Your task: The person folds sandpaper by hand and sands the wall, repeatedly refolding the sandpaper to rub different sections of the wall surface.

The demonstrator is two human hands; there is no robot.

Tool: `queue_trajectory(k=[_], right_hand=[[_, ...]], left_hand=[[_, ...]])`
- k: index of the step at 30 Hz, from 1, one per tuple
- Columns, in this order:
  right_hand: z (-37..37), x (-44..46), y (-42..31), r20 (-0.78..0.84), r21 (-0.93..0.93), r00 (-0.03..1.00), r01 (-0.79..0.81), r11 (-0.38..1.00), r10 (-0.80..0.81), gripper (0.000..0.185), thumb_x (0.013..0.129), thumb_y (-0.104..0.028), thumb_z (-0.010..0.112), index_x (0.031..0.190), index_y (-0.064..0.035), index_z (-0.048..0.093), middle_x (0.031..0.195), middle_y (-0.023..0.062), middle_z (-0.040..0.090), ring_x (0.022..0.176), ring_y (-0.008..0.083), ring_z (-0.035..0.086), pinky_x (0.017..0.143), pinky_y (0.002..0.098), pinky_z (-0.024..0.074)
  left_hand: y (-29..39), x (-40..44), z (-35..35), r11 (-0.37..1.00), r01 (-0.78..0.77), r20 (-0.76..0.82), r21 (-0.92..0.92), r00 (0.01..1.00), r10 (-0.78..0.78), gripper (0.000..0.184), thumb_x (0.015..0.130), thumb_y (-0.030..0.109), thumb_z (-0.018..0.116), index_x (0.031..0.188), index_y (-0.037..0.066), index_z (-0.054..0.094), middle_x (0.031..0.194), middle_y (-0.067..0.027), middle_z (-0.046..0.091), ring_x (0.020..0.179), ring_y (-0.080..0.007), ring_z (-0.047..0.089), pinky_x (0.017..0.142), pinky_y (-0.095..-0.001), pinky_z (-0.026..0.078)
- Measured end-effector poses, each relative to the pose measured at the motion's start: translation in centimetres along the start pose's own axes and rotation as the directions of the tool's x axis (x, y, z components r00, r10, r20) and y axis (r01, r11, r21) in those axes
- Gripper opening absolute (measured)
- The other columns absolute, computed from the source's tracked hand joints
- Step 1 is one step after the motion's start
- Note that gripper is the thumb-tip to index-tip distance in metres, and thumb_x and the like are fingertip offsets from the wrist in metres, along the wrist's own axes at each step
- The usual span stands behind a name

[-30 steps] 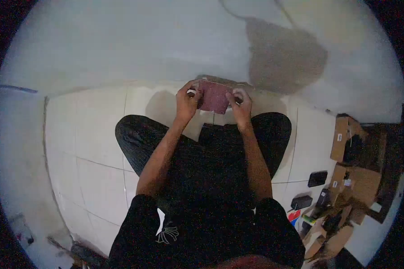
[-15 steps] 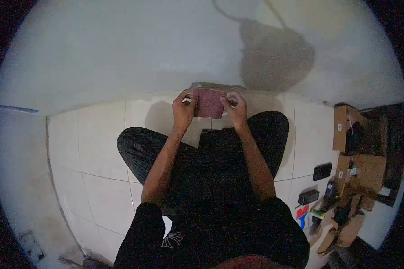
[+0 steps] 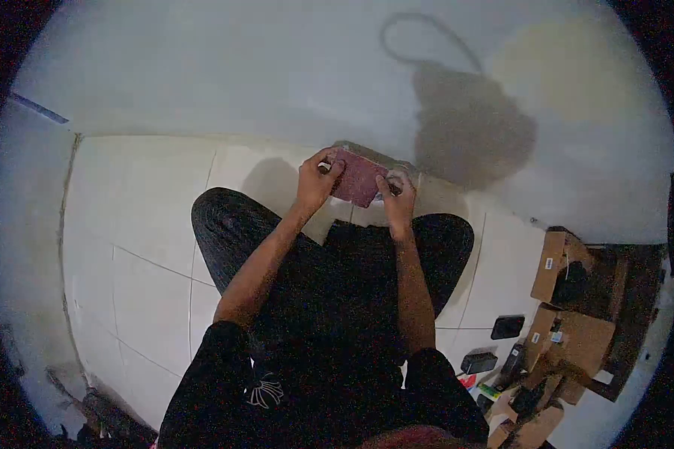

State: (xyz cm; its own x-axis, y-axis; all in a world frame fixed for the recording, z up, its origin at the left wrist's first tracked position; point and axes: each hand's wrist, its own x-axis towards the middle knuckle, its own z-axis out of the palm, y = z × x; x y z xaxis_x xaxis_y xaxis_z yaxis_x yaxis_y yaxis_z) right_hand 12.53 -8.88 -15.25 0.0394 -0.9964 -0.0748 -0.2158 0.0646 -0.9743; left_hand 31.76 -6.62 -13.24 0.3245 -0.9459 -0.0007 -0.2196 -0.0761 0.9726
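Note:
Between my two hands, in front of my crossed legs, is a small maroon rectangular sheet that looks like sandpaper [image 3: 358, 178]. My left hand [image 3: 318, 179] pinches its left edge, thumb on the near face and fingers behind. At the right edge, my right hand [image 3: 398, 193] grips it the same way, its fingers partly curled. The sheet is tilted, its right side lower in the view. Just behind its upper edge a greyish strip [image 3: 374, 155] shows at the foot of the wall; what it is I cannot tell.
A pale wall [image 3: 240, 75] rises ahead, with a shadow on it. White floor tiles [image 3: 142, 202] surround my legs. To the right lie open cardboard boxes [image 3: 577, 340], a black box-shaped item [image 3: 508, 327] and another dark one [image 3: 479, 363].
The head view has turned, so the wall's base and the boxes sit at a different slant. The sheet has tilted clockwise in the view, still held by both hands.

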Motion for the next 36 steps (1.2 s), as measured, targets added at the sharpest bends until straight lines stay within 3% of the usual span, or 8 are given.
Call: queue_trajectory(k=[15, 17, 21, 24, 26, 29, 34, 36], right_hand=[[0.4, 0.5, 0.6, -0.018, 0.188, 0.996, 0.087, 0.978, -0.085, 0.024, 0.085, -0.014, 0.070, 0.102, -0.0040, 0.057, 0.088, 0.0038, 0.061, 0.077, 0.0115, 0.057, 0.069, 0.0281, 0.0481], [0.1, -0.1, -1.0, 0.136, 0.594, 0.980, -0.197, 0.780, 0.145, 0.031, 0.088, -0.017, 0.064, 0.113, -0.0015, 0.055, 0.102, 0.0064, 0.062, 0.092, 0.0170, 0.060, 0.082, 0.0334, 0.0487], [-0.1, -0.1, -0.7, 0.390, 0.574, 0.900, -0.404, 0.712, 0.196, 0.043, 0.089, -0.030, 0.062, 0.123, -0.0049, 0.054, 0.114, 0.0071, 0.061, 0.104, 0.0223, 0.058, 0.092, 0.0373, 0.0453], [-0.7, -0.6, -2.6, 0.421, 0.514, 0.881, -0.426, 0.744, 0.214, 0.046, 0.094, -0.033, 0.056, 0.129, -0.0028, 0.052, 0.122, 0.0098, 0.059, 0.108, 0.0243, 0.057, 0.096, 0.0377, 0.0431], [-0.9, 0.5, -0.6, 0.339, 0.012, 0.928, -0.171, 0.985, 0.157, 0.046, 0.097, -0.036, 0.049, 0.124, 0.0002, 0.054, 0.120, 0.0131, 0.060, 0.109, 0.0246, 0.057, 0.097, 0.0367, 0.0423], [-0.7, -0.8, -2.2, 0.252, -0.113, 0.957, -0.120, 0.986, 0.145, 0.052, 0.098, -0.041, 0.045, 0.126, 0.0025, 0.052, 0.120, 0.0141, 0.059, 0.113, 0.0263, 0.053, 0.098, 0.0366, 0.0399], [-2.0, -2.4, -4.5, 0.111, -0.274, 0.986, -0.094, 0.957, 0.128, 0.049, 0.100, -0.037, 0.038, 0.125, 0.0020, 0.054, 0.124, 0.0188, 0.058, 0.117, 0.0315, 0.053, 0.102, 0.0383, 0.0372], [-3.1, -2.3, -1.4, -0.108, -0.295, 0.981, 0.123, 0.948, -0.161, 0.050, 0.101, -0.035, 0.039, 0.127, 0.0069, 0.048, 0.122, 0.0253, 0.055, 0.118, 0.0346, 0.051, 0.101, 0.0393, 0.0365]], left_hand=[[1.2, 0.4, -0.5, 0.986, 0.046, 0.079, -0.161, 0.996, -0.034, 0.030, 0.085, 0.009, 0.068, 0.113, 0.002, 0.062, 0.081, -0.0050, 0.064, 0.068, -0.0112, 0.059, 0.058, -0.0277, 0.051], [2.3, 0.0, -0.6, 0.937, 0.099, 0.166, -0.336, 0.985, -0.045, 0.031, 0.085, 0.011, 0.069, 0.115, 0.003, 0.062, 0.082, -0.0036, 0.063, 0.068, -0.0111, 0.058, 0.059, -0.0278, 0.051], [0.8, 0.5, 0.7, 0.958, 0.010, 0.254, -0.286, 0.965, 0.065, 0.032, 0.086, 0.012, 0.069, 0.116, 0.005, 0.062, 0.085, -0.0025, 0.063, 0.071, -0.0116, 0.059, 0.060, -0.0281, 0.051], [1.8, 0.7, 1.7, 0.940, 0.067, 0.282, -0.334, 0.959, 0.031, 0.033, 0.085, 0.010, 0.069, 0.117, 0.005, 0.061, 0.079, -0.0042, 0.062, 0.069, -0.0108, 0.059, 0.061, -0.0267, 0.050], [0.4, 1.6, 1.9, 0.993, -0.047, 0.296, 0.107, 0.955, 0.014, 0.036, 0.084, 0.012, 0.070, 0.117, 0.003, 0.061, 0.076, -0.0115, 0.064, 0.067, -0.0142, 0.063, 0.062, -0.0281, 0.050], [-0.3, 1.4, 2.9, 0.971, -0.145, 0.243, 0.190, 0.965, 0.097, 0.037, 0.083, 0.015, 0.069, 0.116, 0.001, 0.060, 0.076, -0.0186, 0.065, 0.065, -0.0214, 0.065, 0.062, -0.0325, 0.052], [0.1, 1.0, 4.0, 0.989, -0.108, 0.271, 0.106, 0.960, 0.076, 0.035, 0.087, 0.021, 0.064, 0.114, -0.001, 0.060, 0.084, -0.0219, 0.067, 0.069, -0.0271, 0.066, 0.064, -0.0374, 0.053], [0.1, 1.8, 3.4, 0.973, -0.218, 0.256, 0.069, 0.947, 0.194, 0.034, 0.089, 0.023, 0.060, 0.112, -0.003, 0.060, 0.088, -0.0232, 0.066, 0.071, -0.0275, 0.066, 0.065, -0.0376, 0.053]])
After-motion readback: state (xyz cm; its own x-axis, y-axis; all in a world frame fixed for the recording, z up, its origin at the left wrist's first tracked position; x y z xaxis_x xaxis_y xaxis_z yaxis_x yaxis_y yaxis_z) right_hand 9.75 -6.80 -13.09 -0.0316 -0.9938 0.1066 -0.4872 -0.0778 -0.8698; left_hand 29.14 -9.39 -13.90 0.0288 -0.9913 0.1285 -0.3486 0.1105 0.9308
